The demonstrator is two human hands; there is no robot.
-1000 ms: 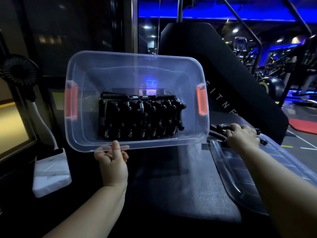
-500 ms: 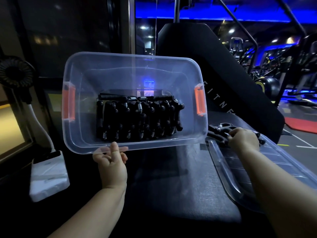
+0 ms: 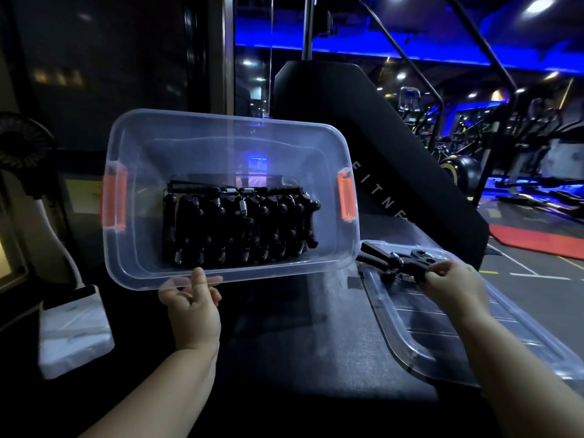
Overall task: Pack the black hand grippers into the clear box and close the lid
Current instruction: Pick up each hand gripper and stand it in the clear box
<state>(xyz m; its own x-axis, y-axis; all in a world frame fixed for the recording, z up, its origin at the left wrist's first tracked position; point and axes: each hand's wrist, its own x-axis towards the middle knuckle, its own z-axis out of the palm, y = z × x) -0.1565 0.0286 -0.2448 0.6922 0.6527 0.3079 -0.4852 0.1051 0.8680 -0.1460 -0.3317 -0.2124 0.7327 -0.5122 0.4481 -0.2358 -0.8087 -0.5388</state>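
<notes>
Over on the dark bench pad [image 3: 300, 358], the clear box [image 3: 177, 147] is tipped w/ its open top facing the person, left hand [image 3: 192, 306] curled round its near rim, & a row of black hand grippers [image 3: 240, 229] sits packed inside btwn the orange latches [image 3: 346, 197]. Right hand [image 3: 455, 289] pinches one loose gripper [image 3: 407, 267] over the far end of the lid [image 3: 442, 330], which lies flat on the pad to the box's right
</notes>
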